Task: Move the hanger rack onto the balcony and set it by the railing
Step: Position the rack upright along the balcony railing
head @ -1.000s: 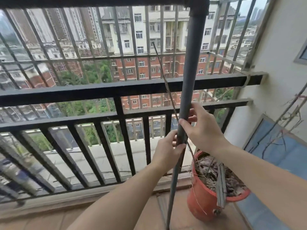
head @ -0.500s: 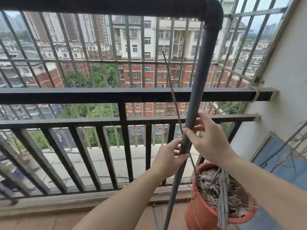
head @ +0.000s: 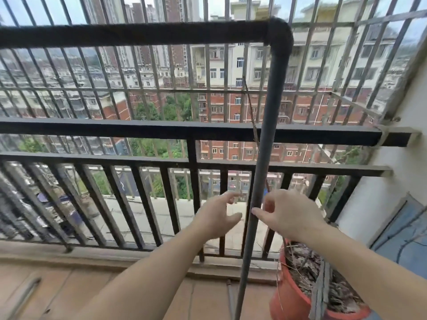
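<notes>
The hanger rack is a dark grey pipe frame. Its top bar runs across the upper view and bends down into an upright post that reaches the balcony floor. It stands just in front of the black metal railing. My left hand hovers a little left of the post, fingers spread, touching nothing. My right hand is just right of the post at the same height. Its fingers are loosely curled and only the thumb tip rests on the pipe.
A red flower pot with dry soil and twigs stands on the floor right of the post. A thin dry stem rises from it along the post. A white wall and a leaning blue panel close off the right. Tiled floor lies left.
Both hands gripped the post before. My left hand has now let go and moved left, and my right hand has loosened to a thumb touch. My view has tilted upward.
</notes>
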